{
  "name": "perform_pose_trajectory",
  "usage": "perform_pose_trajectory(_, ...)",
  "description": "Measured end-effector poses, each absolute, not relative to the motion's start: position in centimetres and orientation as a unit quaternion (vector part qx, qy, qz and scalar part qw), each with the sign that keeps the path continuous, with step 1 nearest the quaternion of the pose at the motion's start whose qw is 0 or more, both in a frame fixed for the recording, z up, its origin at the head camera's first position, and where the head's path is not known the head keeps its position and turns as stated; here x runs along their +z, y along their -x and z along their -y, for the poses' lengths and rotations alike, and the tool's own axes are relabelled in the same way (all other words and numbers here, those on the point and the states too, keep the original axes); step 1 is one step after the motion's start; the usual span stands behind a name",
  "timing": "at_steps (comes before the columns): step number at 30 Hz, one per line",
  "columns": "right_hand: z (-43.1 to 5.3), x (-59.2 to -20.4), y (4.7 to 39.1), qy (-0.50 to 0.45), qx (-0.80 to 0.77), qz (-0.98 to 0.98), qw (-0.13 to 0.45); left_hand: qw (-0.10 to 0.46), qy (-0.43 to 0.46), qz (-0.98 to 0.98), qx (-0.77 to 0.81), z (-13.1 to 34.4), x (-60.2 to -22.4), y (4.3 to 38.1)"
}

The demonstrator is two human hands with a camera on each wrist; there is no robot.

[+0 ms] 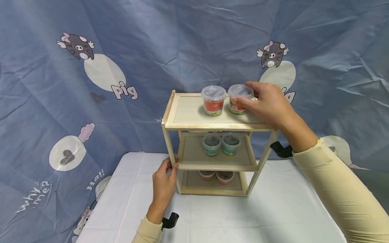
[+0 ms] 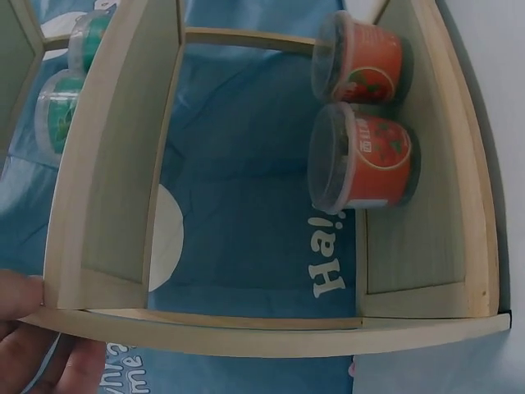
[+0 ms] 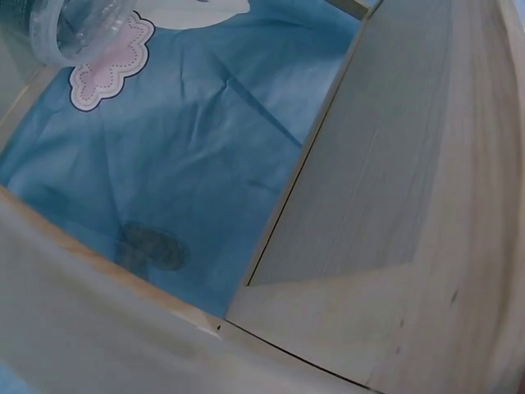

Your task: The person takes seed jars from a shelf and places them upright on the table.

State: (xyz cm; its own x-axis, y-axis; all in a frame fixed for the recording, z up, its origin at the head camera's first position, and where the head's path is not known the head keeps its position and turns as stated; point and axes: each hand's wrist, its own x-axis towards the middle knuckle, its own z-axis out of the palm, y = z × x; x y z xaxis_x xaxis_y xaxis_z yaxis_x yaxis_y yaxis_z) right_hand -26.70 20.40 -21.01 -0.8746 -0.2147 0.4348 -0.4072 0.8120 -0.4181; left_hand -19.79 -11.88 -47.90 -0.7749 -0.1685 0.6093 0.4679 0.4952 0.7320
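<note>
Two hands touch the wooden rack [image 1: 217, 168]; the left hand [image 1: 164, 184] pinches its left post [image 1: 169, 141], probably to steady it; the right hand [image 1: 268, 103] grips the right-hand red cup [image 1: 238, 108] near its lid, beside another red cup [image 1: 213, 106] on the top board [image 1: 188, 109]; open room lies leftward, the front edge near.

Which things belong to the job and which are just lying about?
Likely the job:
right hand, red-labelled tub it grips
matching tub beside it
left hand, wooden rack it holds
green-labelled tubs
bottom red-labelled tubs

Likely just there:
pig-print backdrop
white tablecloth
</note>
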Motion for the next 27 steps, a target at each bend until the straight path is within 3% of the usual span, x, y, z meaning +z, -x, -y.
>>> perform_pose_trajectory(15, -20.8, -21.4, 26.5, -0.145, 0.284, 0.925, 0.208, 0.294, 0.076, 0.801, -0.516, 12.1, -47.6, 19.9)
perform_pose_trajectory(27, -23.3, -20.6, 25.0, -0.119, 0.365, 0.882, 0.274, 0.287, 0.072, 0.806, -0.513, 12.1, -47.4, 20.0)
